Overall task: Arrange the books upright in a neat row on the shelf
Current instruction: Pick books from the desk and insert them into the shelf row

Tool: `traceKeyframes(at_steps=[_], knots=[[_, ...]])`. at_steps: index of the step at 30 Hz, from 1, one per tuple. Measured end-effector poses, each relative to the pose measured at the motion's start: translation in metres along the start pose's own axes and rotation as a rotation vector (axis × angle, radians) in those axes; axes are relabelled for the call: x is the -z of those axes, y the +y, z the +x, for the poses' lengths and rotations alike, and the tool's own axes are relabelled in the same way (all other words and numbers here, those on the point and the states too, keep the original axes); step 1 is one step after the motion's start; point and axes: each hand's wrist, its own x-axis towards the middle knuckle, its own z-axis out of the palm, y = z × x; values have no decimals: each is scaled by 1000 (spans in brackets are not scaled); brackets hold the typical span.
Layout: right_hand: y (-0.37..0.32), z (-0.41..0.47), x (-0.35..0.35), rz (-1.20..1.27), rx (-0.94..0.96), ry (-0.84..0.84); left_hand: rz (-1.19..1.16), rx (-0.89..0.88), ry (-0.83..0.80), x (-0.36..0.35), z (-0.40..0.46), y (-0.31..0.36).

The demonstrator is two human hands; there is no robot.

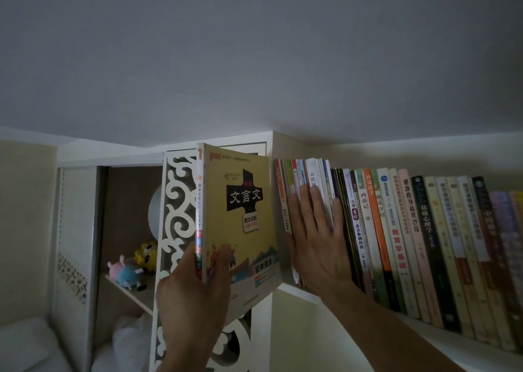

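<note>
My left hand (pixel 195 289) grips a yellow book (pixel 240 219) by its lower spine and holds it upright in the air, just left of the shelf's row. A long row of upright books (pixel 396 230) fills the white shelf (pixel 452 354), leaning slightly. My right hand (pixel 314 238) lies flat with straight fingers against the spines of the leftmost books (pixel 294 179) in that row. A narrow gap shows between the yellow book and the first red spine.
A white carved openwork panel (pixel 175 202) stands left of the shelf, behind the yellow book. Further left, an open cabinet holds small plush toys (pixel 133 267) on a board. The ceiling is close above.
</note>
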Motion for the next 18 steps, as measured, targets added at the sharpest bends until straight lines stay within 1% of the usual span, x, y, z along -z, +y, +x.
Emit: traceKeyframes(at_steps=[2, 7, 18], knots=[[-1, 1, -2, -17, 3, -6, 4, -26, 18, -1, 4, 0], [0, 1, -7, 5, 48, -13, 61, -73, -11, -12, 6, -9], [1, 0, -10, 19, 42, 27, 55, -74, -36, -22, 3, -16]])
